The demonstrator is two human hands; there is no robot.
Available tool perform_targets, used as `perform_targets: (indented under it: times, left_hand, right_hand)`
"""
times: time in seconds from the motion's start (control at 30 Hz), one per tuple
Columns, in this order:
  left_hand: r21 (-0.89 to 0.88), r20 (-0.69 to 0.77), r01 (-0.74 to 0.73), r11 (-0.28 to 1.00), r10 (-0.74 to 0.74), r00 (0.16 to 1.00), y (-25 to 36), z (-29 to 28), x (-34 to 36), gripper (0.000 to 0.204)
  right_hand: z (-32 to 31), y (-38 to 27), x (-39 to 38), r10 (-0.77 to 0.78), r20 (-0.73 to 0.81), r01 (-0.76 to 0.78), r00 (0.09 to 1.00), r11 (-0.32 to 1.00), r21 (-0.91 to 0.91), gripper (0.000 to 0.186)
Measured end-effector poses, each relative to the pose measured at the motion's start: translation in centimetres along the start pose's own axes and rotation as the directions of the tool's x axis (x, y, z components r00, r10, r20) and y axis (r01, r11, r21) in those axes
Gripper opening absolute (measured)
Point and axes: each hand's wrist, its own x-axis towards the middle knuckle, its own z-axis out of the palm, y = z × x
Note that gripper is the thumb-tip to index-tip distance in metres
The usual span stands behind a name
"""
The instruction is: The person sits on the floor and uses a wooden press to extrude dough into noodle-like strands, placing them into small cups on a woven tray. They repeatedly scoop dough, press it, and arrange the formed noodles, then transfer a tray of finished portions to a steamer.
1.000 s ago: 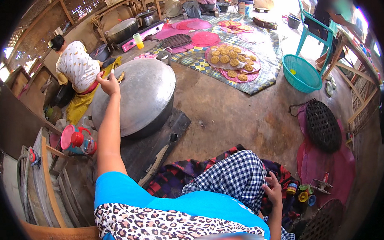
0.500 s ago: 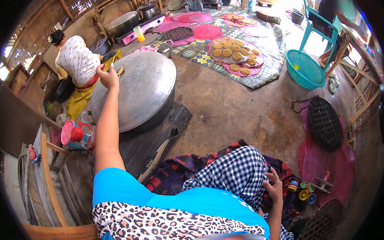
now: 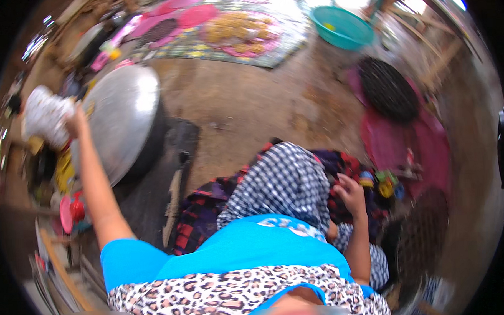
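A wide pot with a large domed metal lid [image 3: 120, 112] stands at my left on a dark block [image 3: 179, 138]. My left arm is stretched out past it, and my left hand [image 3: 76, 122] is at the lid's left edge. Motion blur smears its fingers, so I cannot make out whether they hold anything. A small brownish thing [image 3: 89, 107] shows on the lid beside that hand. My right hand [image 3: 351, 195] is raised near my knee, which is covered by black-and-white checked cloth [image 3: 280, 184]. Its fingers are bent and apart, with nothing in them.
Beyond the pot sits another person in a white patterned top [image 3: 45, 117]. Round yellow-brown pieces [image 3: 239, 33] lie on a mat ahead. A teal basket [image 3: 342, 35], a black woven tray [image 3: 387, 89] and small coloured wheel-like things [image 3: 385, 187] are to the right. A red-handled container [image 3: 67, 214] stands at left.
The view has swung to the right and down, so the pot and mat appear farther left and higher. My left arm remains stretched out by the lid; my right hand stays raised near the knee.
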Motion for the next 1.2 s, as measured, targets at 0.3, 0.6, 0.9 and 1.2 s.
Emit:
perform_targets:
  times: [0.3, 0.6, 0.9, 1.2]
  left_hand:
    - [-0.597, -0.257, -0.657, 0.46, 0.666, 0.7, 12.0, -9.3, -27.3, 0.067]
    - [-0.658, 0.673, -0.508, 0.555, 0.737, -0.067, 17.8, -17.5, -54.1, 0.071]
    - [-0.946, -0.258, 0.269, -0.184, 0.926, -0.275, 35.1, -30.4, -54.8, 0.065]
    - [-0.99, -0.069, 0.105, 0.092, 0.331, -0.941, 38.2, -31.1, -63.5, 0.068]
  right_hand:
    - [-12.0, -4.6, -9.0, 0.156, -0.258, -0.213, 0.954, 0.954, -0.21, 0.052]
    - [-16.0, -5.9, -29.0, 0.32, -0.634, -0.418, 0.704, 0.908, -0.006, 0.044]
    - [-10.0, -4.8, -32.3, 0.215, -0.61, -0.259, 0.763, 0.966, 0.016, 0.036]
    - [-8.7, -2.9, -26.4, 0.187, 0.109, -0.098, 0.976, 0.832, -0.546, 0.021]
